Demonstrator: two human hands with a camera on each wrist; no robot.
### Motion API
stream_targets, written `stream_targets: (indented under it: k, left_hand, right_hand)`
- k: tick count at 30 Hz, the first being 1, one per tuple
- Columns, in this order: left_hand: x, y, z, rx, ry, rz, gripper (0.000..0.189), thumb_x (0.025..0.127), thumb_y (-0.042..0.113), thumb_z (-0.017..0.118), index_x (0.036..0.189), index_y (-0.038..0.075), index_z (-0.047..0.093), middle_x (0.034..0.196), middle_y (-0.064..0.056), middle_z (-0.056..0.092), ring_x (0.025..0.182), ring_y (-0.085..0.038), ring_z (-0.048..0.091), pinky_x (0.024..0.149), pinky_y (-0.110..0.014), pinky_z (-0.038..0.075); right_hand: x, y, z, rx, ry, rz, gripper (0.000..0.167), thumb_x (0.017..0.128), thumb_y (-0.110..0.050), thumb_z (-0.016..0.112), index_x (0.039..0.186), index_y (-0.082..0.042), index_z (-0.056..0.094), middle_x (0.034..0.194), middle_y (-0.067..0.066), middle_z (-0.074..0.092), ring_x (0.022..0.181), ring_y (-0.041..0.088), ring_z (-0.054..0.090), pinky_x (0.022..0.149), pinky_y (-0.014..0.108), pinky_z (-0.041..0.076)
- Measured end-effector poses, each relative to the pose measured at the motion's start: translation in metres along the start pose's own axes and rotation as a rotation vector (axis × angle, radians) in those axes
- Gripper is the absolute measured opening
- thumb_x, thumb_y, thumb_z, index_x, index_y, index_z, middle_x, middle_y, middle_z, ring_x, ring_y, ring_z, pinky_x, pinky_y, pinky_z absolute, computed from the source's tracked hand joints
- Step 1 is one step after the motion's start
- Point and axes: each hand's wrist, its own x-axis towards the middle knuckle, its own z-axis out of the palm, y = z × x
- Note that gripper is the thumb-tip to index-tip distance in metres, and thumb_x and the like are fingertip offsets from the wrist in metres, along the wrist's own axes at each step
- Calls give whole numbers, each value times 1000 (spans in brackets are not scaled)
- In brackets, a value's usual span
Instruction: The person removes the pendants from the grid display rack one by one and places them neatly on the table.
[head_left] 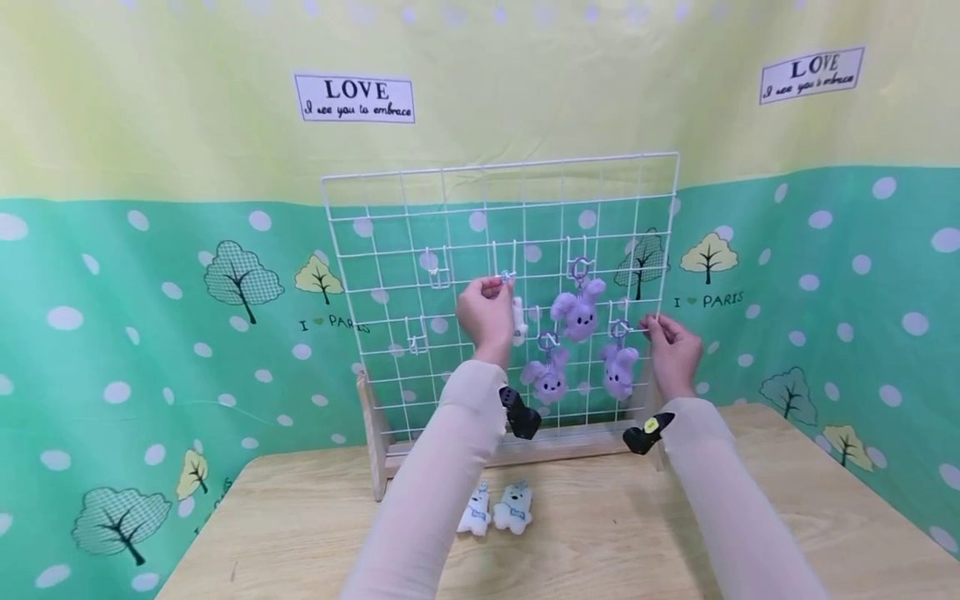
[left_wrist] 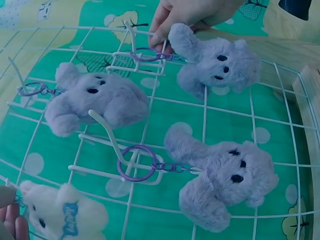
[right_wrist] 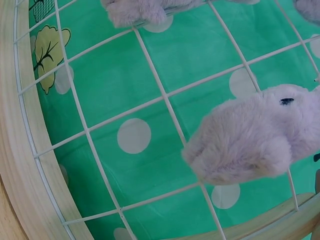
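My left hand [head_left: 486, 315] pinches the ring of a white plush keychain [left_wrist: 70, 212] at a hook in the middle of the white wire grid [head_left: 465, 171]. The plush hangs beside the hand, partly hidden by it in the head view. My right hand [head_left: 675, 352] pinches the grid's wire at its right side, next to a purple plush keychain [head_left: 619, 371]. Two more purple plush keychains hang by rings from hooks, one higher [head_left: 580, 310] and one lower [head_left: 547, 379]. In the right wrist view, a purple plush [right_wrist: 245, 137] lies against the grid.
Two white plush keychains, one partly behind my left sleeve [head_left: 473, 512] and one beside it [head_left: 513, 508], lie on the wooden table [head_left: 600, 542]. Bare hooks [head_left: 438, 275] are on the grid's left half. A wooden base [head_left: 517, 450] holds the grid before a patterned curtain [head_left: 172, 333].
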Motion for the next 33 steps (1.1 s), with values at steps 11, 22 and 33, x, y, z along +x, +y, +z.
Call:
stream_targets:
  k: [11, 22, 33]
  left_hand:
    - [-3, 1, -11, 16, -118, 78, 12, 86, 15, 69, 95, 7, 73, 89, -5, 70, 82, -14, 64, 72, -25, 54]
    - [-8, 14, -28, 23, -217, 153, 13, 86, 17, 69, 95, 7, 72, 90, -5, 71, 83, -14, 65, 74, -25, 54]
    - [-16, 25, -39, 27, -244, 187, 14, 85, 19, 70, 93, 8, 72, 87, -3, 70, 79, -14, 64, 68, -24, 54]
  right_hand:
    - [-1, 3, 0, 3, -1, -10, 32, 92, -24, 60, 116, -3, 63, 108, 6, 69, 95, 6, 65, 86, 17, 49]
    - [-1, 2, 1, -14, 6, -15, 34, 92, -27, 59, 116, -4, 64, 108, 6, 69, 94, 6, 65, 86, 17, 49]
    - [-1, 4, -2, -8, 7, -17, 32, 93, -25, 59, 116, -4, 64, 107, 6, 70, 91, 3, 65, 85, 17, 49]
